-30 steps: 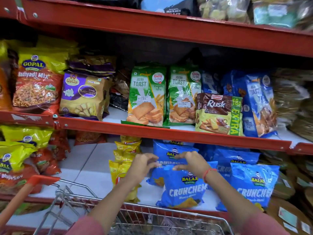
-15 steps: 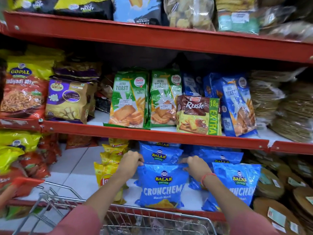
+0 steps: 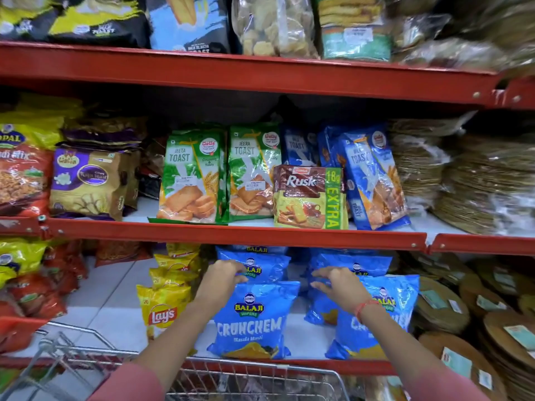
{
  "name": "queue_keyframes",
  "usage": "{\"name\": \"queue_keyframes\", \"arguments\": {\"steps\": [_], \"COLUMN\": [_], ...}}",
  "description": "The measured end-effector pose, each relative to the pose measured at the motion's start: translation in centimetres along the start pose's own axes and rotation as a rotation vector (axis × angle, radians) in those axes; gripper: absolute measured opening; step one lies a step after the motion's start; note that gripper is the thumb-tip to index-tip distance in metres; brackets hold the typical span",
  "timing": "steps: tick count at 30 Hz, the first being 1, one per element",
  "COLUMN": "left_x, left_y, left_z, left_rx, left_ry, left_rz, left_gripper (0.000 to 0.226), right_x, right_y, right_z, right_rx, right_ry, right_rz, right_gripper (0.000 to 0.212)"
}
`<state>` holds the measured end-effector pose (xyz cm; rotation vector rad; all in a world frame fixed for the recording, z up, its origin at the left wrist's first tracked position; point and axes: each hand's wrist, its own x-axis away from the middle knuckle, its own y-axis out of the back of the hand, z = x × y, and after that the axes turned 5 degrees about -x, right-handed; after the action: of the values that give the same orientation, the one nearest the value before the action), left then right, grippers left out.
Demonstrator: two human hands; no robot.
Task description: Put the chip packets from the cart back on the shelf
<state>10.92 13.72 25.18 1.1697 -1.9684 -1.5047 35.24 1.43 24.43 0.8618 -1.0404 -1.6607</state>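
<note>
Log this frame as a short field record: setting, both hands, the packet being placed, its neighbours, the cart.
setting: red store shelves stocked with snack packets
left hand: at the top left corner of the blue Crunchem packet, fingers curled
right hand: open, above the packet's right side, not gripping it
packet state: upright at the bottom shelf's front
neighbours: yellow Lay's packets to its left, more blue Balaji packets behind and right
cart: wire rim at frame bottom, contents unclear
</note>
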Motion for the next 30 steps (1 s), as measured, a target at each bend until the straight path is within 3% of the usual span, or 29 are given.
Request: {"name": "queue_keyframes", "arguments": {"steps": [7, 13, 16, 20, 30], "left_x": [-2.9, -6.0, -6.7, -7.1, -6.7], "left_y": [-3.9, -9.4, -11.6, -12.7, -10.9], "left_z": [-11.6, -17.9, -18.8, -18.4, -15.4], "left_rx": [0.147, 0.072, 0.013, 0.084, -0.034], "left_ry": [-0.137, -0.109, -0.063, 0.035, 0.036], "left_rz": [0.059, 0.16, 0.194, 0.143, 0.123], "left_gripper": [0.026, 0.036, 0.035, 0.024, 0.021], "right_x": [1.8, 2.3, 2.3, 2.2, 1.8], "right_y": [5.0, 6.6, 6.8, 6.9, 5.9], "right_z": [-10.9, -16.9, -18.4, -19.1, -17.2], "right_rx": [0.056, 0.215, 0.2, 0.141, 0.054], "right_ry": [-0.191, -0.271, -0.313, -0.323, -0.323], "right_rz": [-0.087, -0.046, -0.028, -0.066, -0.138], "right_gripper": [0.026, 0.046, 0.048, 0.036, 0.024]}}
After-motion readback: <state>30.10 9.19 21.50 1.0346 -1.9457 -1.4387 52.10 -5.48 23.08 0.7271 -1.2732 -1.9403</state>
